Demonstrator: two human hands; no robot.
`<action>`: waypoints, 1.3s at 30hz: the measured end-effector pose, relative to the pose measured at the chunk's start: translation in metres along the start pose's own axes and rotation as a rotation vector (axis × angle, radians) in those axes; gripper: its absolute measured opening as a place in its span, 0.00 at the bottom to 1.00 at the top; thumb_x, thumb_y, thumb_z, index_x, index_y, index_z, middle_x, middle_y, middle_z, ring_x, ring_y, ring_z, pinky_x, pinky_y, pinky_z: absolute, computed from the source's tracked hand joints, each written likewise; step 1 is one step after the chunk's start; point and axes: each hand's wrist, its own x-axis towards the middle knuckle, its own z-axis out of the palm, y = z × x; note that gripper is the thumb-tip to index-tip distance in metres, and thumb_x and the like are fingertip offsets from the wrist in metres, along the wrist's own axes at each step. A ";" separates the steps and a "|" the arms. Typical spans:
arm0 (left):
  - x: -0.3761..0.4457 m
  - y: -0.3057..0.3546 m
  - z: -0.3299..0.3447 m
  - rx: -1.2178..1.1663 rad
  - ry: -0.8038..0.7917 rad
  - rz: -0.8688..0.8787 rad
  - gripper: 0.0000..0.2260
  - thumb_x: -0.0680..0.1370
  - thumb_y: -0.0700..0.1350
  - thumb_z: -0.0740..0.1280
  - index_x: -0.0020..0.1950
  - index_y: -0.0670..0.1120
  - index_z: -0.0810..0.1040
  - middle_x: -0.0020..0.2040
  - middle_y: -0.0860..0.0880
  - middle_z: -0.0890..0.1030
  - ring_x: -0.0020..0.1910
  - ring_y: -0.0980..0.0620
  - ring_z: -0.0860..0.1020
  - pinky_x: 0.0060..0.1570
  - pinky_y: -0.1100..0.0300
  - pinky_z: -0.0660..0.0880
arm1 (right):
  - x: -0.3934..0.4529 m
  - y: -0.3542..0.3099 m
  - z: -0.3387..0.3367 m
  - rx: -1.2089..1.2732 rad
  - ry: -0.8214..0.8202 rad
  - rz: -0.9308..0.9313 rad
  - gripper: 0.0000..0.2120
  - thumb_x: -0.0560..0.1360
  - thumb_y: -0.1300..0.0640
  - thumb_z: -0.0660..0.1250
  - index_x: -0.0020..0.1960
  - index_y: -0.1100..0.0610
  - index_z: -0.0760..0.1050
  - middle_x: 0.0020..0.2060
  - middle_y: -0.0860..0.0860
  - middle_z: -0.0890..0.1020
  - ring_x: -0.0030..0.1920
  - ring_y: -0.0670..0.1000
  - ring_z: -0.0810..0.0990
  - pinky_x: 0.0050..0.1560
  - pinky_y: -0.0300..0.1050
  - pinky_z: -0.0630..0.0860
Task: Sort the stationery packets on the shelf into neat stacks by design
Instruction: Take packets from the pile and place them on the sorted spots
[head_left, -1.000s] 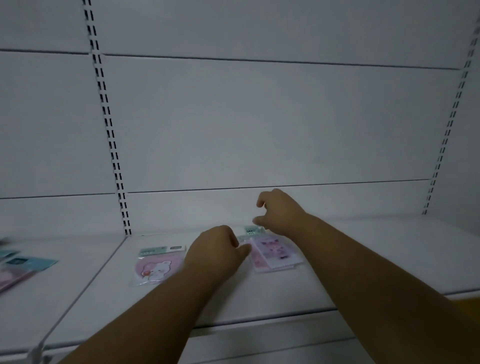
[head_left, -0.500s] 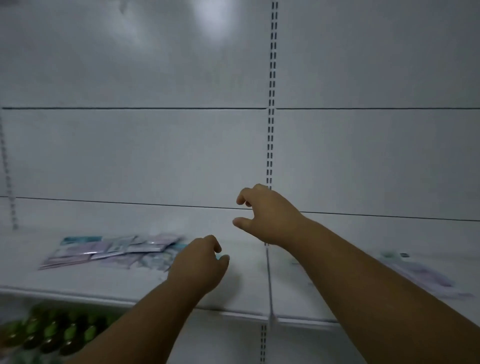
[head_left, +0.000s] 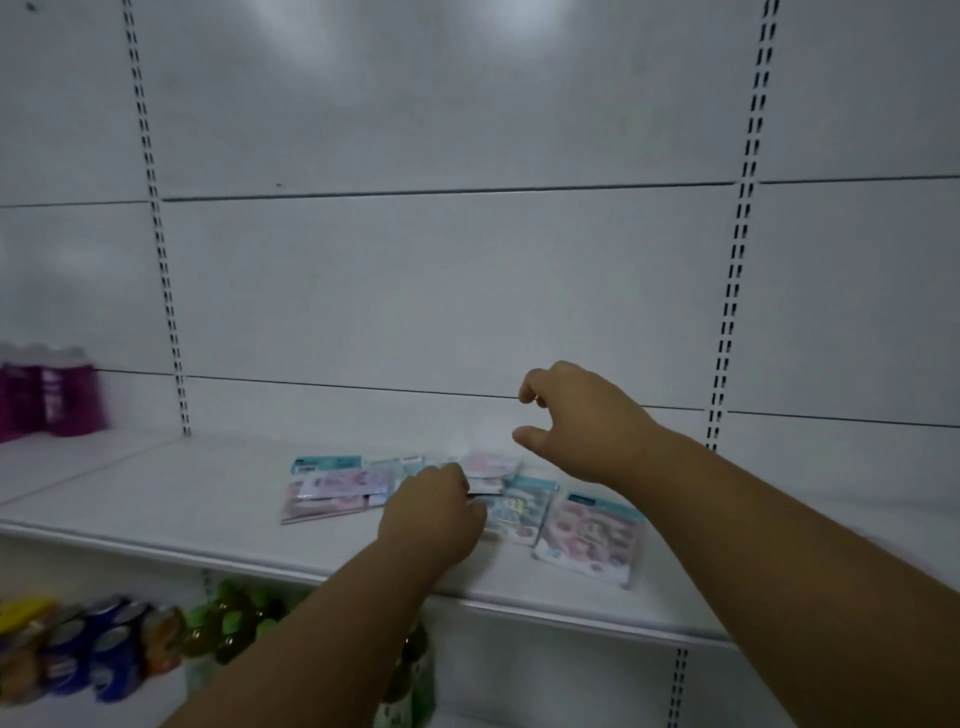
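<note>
Several stationery packets lie scattered on a white shelf (head_left: 156, 499). A pink and lilac pile (head_left: 335, 488) with a teal header is at the left. A round pink packet (head_left: 491, 463) sits at the back. A blue-toned packet (head_left: 517, 512) and a pink teal-topped packet (head_left: 589, 538) lie to the right. My left hand (head_left: 434, 512) rests curled over the middle of the spread, covering packets; whether it grips one is hidden. My right hand (head_left: 576, 421) hovers above the round pink packet, thumb and fingers apart, holding nothing.
Purple bottles (head_left: 49, 392) stand at the shelf's far left. On the lower shelf are drink cans (head_left: 78, 654) and green bottles (head_left: 234, 618). Slotted uprights (head_left: 727, 332) run down the back panel.
The view has swung left from another shelf bay to this scattered pile. Both hands have moved with it; my left hand has come down onto the packets and my right hand is above them.
</note>
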 end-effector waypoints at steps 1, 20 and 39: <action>0.010 0.000 0.006 0.011 0.006 -0.016 0.17 0.77 0.57 0.63 0.60 0.49 0.77 0.56 0.47 0.80 0.53 0.48 0.78 0.52 0.55 0.76 | 0.003 0.003 0.005 -0.005 -0.007 0.008 0.19 0.74 0.45 0.67 0.63 0.50 0.72 0.56 0.50 0.75 0.53 0.52 0.77 0.53 0.48 0.75; 0.121 0.012 0.055 0.085 -0.162 -0.085 0.30 0.69 0.66 0.68 0.66 0.52 0.70 0.62 0.50 0.79 0.60 0.46 0.76 0.61 0.49 0.68 | 0.055 0.055 0.061 0.061 -0.054 0.100 0.17 0.75 0.43 0.65 0.59 0.50 0.74 0.55 0.49 0.77 0.50 0.50 0.77 0.54 0.48 0.77; 0.073 -0.136 -0.042 -0.504 0.146 0.142 0.29 0.70 0.42 0.78 0.67 0.53 0.71 0.62 0.56 0.73 0.55 0.59 0.71 0.52 0.67 0.69 | 0.100 -0.036 0.168 0.051 -0.432 0.533 0.31 0.63 0.29 0.59 0.55 0.50 0.79 0.57 0.47 0.82 0.57 0.53 0.79 0.62 0.48 0.71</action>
